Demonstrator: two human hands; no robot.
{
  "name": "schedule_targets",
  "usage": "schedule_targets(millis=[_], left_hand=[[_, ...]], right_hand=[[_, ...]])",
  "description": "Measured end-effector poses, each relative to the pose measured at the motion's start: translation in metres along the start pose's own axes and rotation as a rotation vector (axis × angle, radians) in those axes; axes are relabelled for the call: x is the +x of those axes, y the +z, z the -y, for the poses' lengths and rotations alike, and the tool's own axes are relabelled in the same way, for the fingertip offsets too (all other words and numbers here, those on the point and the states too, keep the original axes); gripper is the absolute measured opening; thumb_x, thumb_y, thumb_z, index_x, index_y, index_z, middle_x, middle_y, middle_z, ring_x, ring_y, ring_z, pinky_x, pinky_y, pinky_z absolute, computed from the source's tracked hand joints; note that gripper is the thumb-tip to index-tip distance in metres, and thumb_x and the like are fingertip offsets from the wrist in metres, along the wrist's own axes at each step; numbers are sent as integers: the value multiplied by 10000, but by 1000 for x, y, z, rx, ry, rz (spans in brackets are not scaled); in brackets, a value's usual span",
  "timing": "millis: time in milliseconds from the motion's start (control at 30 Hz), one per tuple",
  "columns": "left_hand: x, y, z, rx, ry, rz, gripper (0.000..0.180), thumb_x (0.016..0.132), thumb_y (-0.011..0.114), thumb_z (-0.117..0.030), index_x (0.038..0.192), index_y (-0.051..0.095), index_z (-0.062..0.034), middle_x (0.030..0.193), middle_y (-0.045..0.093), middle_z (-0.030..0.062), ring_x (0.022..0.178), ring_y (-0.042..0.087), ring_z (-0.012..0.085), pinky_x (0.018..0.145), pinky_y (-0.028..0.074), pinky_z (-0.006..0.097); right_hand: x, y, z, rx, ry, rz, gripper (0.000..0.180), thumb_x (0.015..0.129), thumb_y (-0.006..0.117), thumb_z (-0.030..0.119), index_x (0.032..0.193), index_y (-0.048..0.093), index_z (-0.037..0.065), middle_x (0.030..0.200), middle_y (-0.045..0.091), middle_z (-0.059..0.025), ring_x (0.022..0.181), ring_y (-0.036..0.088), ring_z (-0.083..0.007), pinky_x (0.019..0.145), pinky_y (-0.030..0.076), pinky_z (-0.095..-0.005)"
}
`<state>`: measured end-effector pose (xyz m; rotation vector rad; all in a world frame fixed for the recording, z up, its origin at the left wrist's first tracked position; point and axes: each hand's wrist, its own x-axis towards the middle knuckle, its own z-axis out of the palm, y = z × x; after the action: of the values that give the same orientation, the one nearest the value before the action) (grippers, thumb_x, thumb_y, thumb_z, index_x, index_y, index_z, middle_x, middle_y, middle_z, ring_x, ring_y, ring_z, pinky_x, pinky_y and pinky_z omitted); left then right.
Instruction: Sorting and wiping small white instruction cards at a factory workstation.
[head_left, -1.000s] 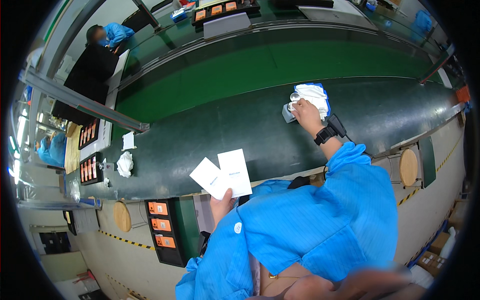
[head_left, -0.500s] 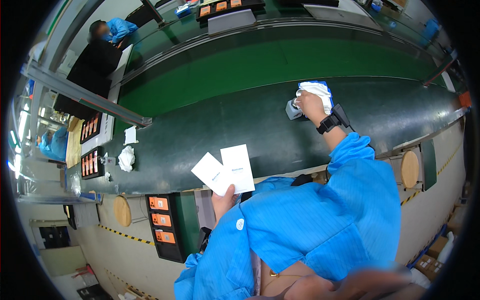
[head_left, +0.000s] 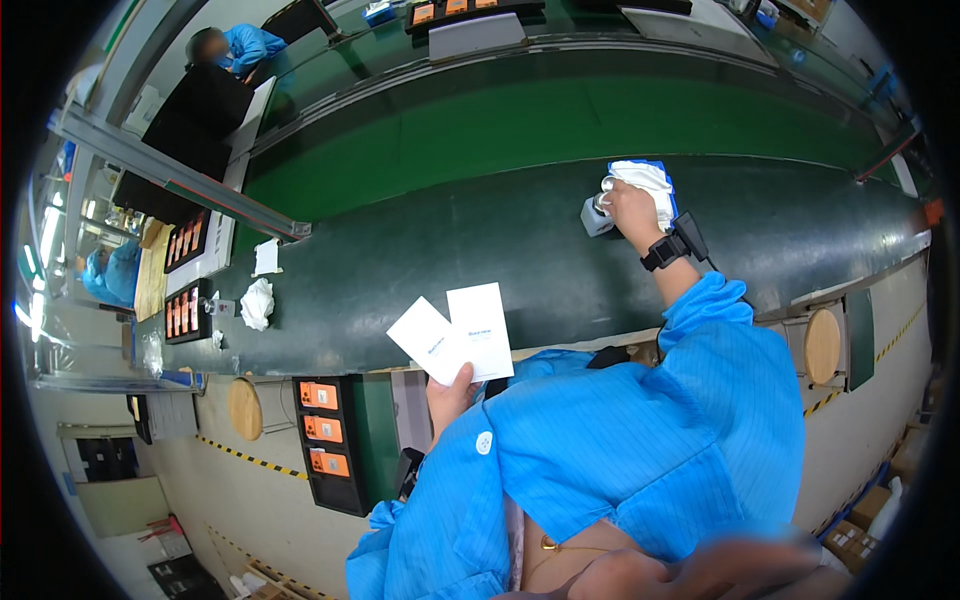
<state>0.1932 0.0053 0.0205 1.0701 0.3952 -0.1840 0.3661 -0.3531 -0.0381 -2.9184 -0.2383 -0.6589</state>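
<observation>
My left hand [head_left: 450,392] is closed on two white cards, pinched at their lower ends and fanned apart. The left card [head_left: 432,340] tilts to the left and the right card [head_left: 482,330] stands nearly straight; both carry small blue print. Across the bench, my right hand [head_left: 632,212] has its fingers curled at the top of a small grey-white bottle [head_left: 596,217]. Something whitish shows at the fingertips, but its kind is unclear. Right behind this hand lies a pile of white cloths [head_left: 650,178] in a blue-edged pack. A black band with a device is on my right wrist.
The dark green bench [head_left: 370,240] curves across in front of me. At its left lie a crumpled white cloth [head_left: 257,304], a flat white piece [head_left: 267,257] and black trays [head_left: 187,312] of orange items. Another such tray [head_left: 325,440] is below the bench edge. A metal post [head_left: 200,190] rises at left.
The whole view has shifted slightly. My right hand stays at the bottle and cloths, its fingers a little lower over the bottle top. The two cards remain in my left hand.
</observation>
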Motion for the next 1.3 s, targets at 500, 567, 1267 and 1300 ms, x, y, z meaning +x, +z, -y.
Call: schedule_targets(millis=[500, 567, 1267, 1300], left_hand=[[2, -4, 5, 4, 9, -8, 378, 776, 562, -4, 1127, 423, 2, 1027, 543, 126, 893, 567, 213, 737, 482, 305], [3, -6, 5, -4, -7, -17, 368, 776, 562, -5, 1120, 430, 0, 1023, 546, 124, 889, 568, 210, 732, 482, 301], [6, -2, 4, -23, -19, -26, 349, 780, 559, -3, 1105, 434, 3, 1003, 549, 116, 837, 574, 192, 683, 486, 278], [6, -1, 3, -23, -19, -25, 348, 780, 560, -4, 1105, 434, 2, 1000, 550, 116, 832, 575, 190, 678, 486, 276]], right_hand=[[2, -4, 0, -53, -16, 70, 71, 662, 573, 135, 620, 606, 88, 779, 554, -48, 690, 571, -202, 607, 450, -323], [0, -1, -1, -36, -7, 61, 75, 666, 569, 138, 620, 605, 90, 771, 551, -49, 693, 569, -204, 609, 448, -324], [-2, -2, 2, 56, -7, -28, 55, 656, 579, 133, 635, 599, 85, 767, 539, -49, 679, 564, -212, 589, 444, -330], [-2, -2, 3, 53, -11, -30, 57, 656, 580, 135, 638, 601, 85, 775, 542, -50, 682, 565, -211, 589, 444, -331]])
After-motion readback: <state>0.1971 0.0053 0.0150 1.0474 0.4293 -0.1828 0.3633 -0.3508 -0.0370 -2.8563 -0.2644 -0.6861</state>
